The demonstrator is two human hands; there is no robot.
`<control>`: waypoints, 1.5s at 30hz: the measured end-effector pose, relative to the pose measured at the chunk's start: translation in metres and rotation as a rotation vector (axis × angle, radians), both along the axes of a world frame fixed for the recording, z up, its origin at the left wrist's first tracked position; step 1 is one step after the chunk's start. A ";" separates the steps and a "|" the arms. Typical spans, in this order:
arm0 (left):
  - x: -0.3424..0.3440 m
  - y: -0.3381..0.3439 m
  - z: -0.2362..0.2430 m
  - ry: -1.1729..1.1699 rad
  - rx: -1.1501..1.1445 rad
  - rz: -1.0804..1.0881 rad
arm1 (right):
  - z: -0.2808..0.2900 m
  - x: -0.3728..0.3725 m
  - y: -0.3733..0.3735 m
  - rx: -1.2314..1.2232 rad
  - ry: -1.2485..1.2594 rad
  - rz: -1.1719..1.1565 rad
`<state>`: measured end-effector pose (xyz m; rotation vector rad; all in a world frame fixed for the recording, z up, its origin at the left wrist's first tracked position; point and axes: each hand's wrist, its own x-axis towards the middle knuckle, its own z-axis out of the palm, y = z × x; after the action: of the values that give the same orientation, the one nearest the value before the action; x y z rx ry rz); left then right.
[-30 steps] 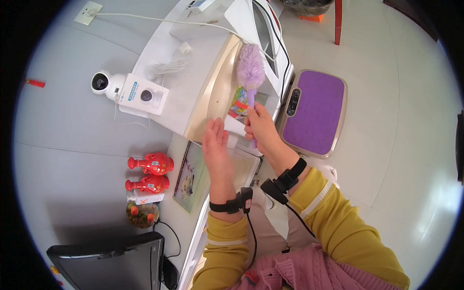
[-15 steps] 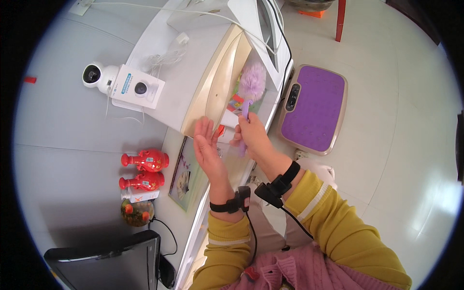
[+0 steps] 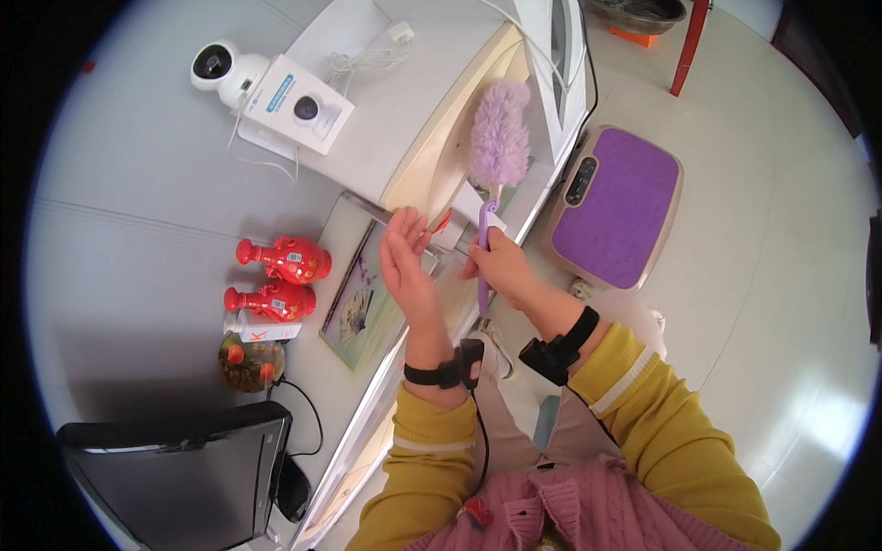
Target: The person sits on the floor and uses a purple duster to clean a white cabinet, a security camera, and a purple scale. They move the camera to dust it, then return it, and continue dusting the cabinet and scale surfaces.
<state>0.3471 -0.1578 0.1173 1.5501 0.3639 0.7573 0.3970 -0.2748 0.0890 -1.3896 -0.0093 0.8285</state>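
Note:
A fluffy purple duster (image 3: 499,133) lies angled over the cream, curved front panel (image 3: 441,133) of a white cabinet. My right hand (image 3: 497,264) grips its purple handle (image 3: 483,298). My left hand (image 3: 406,263) is beside the panel's lower end, fingers loosely bent with nothing visible in them; I cannot tell whether they touch it. On the cabinet's white top (image 3: 382,115) stand a white camera (image 3: 231,78) and its box (image 3: 290,107), with coiled white cable. Under the panel, red and white items show partly.
Two red vases (image 3: 292,259), a small fish bowl (image 3: 241,365) and a black monitor (image 3: 171,477) stand on the white counter to the left, beside a framed fan picture (image 3: 358,294). A purple exercise plate (image 3: 614,211) lies on the floor at right, below a red leg (image 3: 689,50).
The view has shifted, raising the cabinet top in the picture. The duster has moved relative to the panel, its head lying over it. My left hand stays open near the panel's lower end.

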 end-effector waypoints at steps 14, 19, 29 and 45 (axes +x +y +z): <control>-0.009 0.010 0.002 -0.056 0.034 0.111 | -0.022 -0.045 -0.001 -0.119 -0.271 0.483; -0.007 0.010 0.003 -0.056 0.047 0.107 | -0.005 -0.011 -0.005 0.037 0.076 0.288; -0.006 0.011 0.001 -0.041 0.066 0.136 | -0.007 -0.010 -0.018 -0.122 -0.166 0.669; -0.009 0.014 -0.001 -0.024 0.093 0.182 | -0.014 -0.002 -0.014 -0.429 -0.617 0.309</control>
<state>0.3385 -0.1434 0.1160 1.6076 0.4623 0.9452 0.3946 -0.2890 0.0753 -2.0430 -0.5620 0.6405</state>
